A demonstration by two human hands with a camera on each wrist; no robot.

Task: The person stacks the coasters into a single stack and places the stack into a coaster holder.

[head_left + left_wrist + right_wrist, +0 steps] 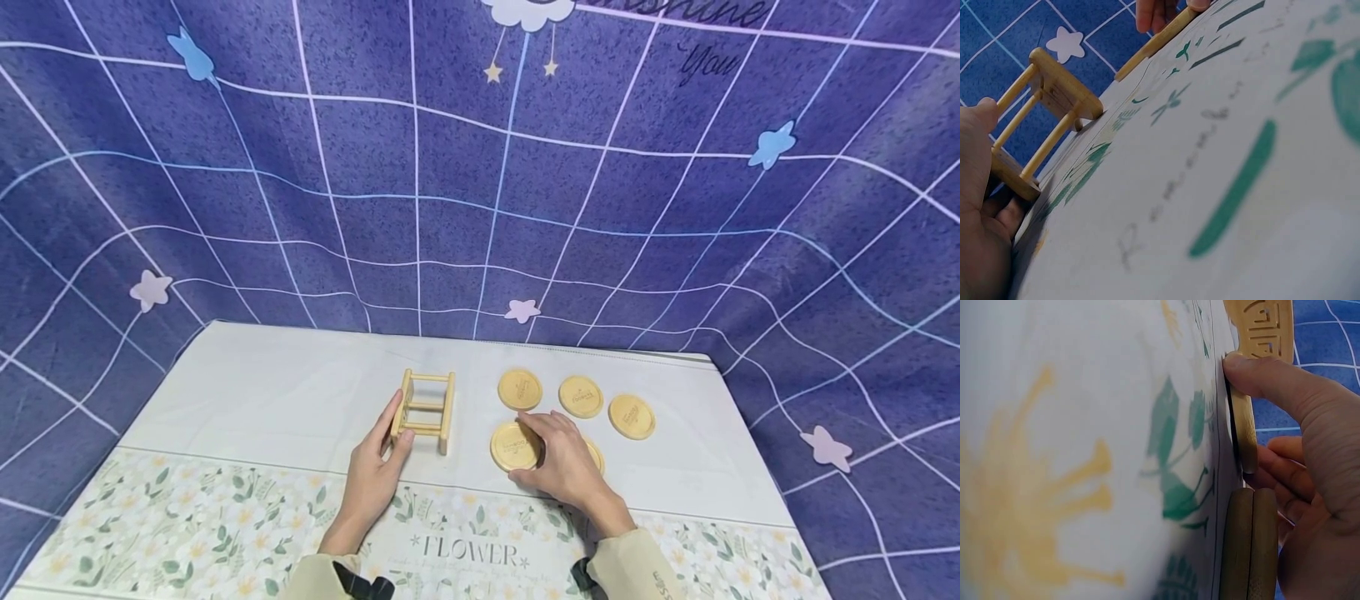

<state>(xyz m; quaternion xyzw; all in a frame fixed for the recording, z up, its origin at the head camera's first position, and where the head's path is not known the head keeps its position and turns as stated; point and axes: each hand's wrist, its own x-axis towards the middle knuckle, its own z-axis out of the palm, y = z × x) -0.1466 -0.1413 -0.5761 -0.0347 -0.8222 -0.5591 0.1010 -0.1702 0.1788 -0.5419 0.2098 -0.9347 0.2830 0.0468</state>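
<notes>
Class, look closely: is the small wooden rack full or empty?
The rack is empty: only bars show between its side panels, and every visible round disc is outside it.

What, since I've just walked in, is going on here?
A person's left hand grips an empty wooden rack while their right hand grips a round disc by its edge. Three more discs lie farther back on the white cloth, and at least one other disc is partly hidden by that hand.
</notes>
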